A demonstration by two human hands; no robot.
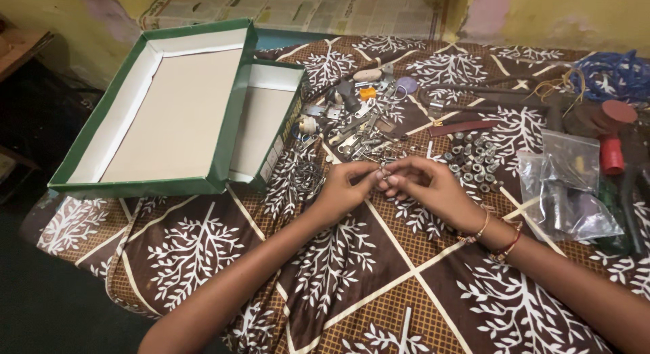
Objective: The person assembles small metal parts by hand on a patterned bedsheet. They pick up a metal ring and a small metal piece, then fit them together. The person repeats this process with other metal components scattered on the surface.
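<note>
My left hand (345,186) and my right hand (428,186) meet fingertip to fingertip above a brown cloth with white tree prints (203,252). Between the fingertips sits a small metal piece (383,173), pinched by both hands; its exact shape is too small to tell. Just beyond my hands lies a heap of small metal hardware (359,134), with clips, brackets and screws. A cluster of metal nuts (474,158) lies to the right of that heap, close to my right hand. Bangles circle my right wrist.
A large green box lid with a white inside (101,114) and a smaller green box (291,103) stand at the left. Clear plastic bags (569,185) lie at the right, beside a red cap (611,154), a blue cord bundle (613,73) and dark tools.
</note>
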